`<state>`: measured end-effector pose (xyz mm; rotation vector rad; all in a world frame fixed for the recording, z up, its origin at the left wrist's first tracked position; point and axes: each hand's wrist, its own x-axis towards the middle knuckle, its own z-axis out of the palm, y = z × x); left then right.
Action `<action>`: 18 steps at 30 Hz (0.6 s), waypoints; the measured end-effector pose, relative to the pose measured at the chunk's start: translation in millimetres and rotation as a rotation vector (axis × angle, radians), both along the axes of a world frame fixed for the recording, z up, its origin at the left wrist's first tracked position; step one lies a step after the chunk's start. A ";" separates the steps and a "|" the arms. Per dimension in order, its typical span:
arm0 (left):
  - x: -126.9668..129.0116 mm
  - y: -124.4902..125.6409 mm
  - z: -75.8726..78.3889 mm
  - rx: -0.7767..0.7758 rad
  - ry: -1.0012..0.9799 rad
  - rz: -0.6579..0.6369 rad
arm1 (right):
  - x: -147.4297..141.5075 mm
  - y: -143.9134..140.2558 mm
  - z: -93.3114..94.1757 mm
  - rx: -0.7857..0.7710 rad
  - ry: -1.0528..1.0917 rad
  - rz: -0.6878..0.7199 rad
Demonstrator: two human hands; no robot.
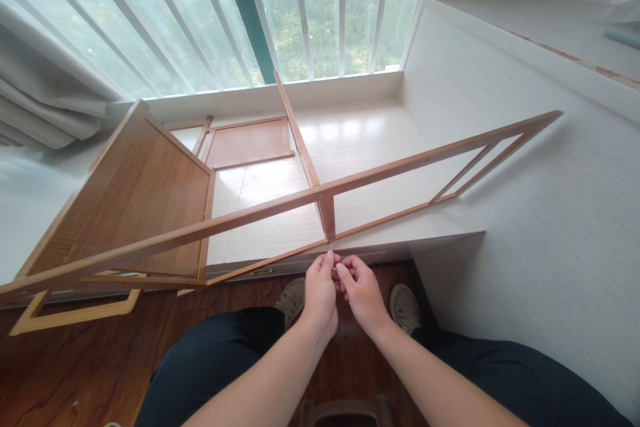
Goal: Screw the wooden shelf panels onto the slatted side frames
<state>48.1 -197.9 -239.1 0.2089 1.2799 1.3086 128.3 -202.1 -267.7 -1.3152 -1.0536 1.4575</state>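
Two hands meet at the bottom joint of a wooden frame [320, 200], just below its short upright post [327, 213]. Left hand [320, 293]: fingers curled, thumb and forefinger pressed together on a small pale fastener [332, 255], too small to identify, probably a screw or pin, held at the post's foot. Right hand [361, 292]: fingertips closed in beside the left, touching it, apparently steadying the same piece; whether it pinches the fastener itself cannot be told.

Frame: long slanted rails running from lower left to upper right, one hole visible in the top rail above the post, a panelled end [145, 200] at left, an open ladder-like end at right. It rests on a white window ledge [380, 140] and overhangs the edge toward the person.

Handling note, as judgement: the fastener should go in square to the post, started by fingertip turns or light pressure before any force; the other hand would do better bracing the lower rail, since the frame looks lightly supported and liable to rock.

Surroundings: second flat panel [247, 141] lying on the ledge near the window bars; grey curtain at left; wood floor, dark trousers and two shoes below.
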 end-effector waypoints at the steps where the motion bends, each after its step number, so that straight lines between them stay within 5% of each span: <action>1: -0.1 0.0 -0.1 -0.002 -0.001 0.003 | 0.1 -0.1 -0.6 0.003 -0.002 0.001; 18: 0.6 1.1 2.1 -0.011 -0.022 -0.023 | 1.6 -0.1 -4.4 0.021 -0.018 0.004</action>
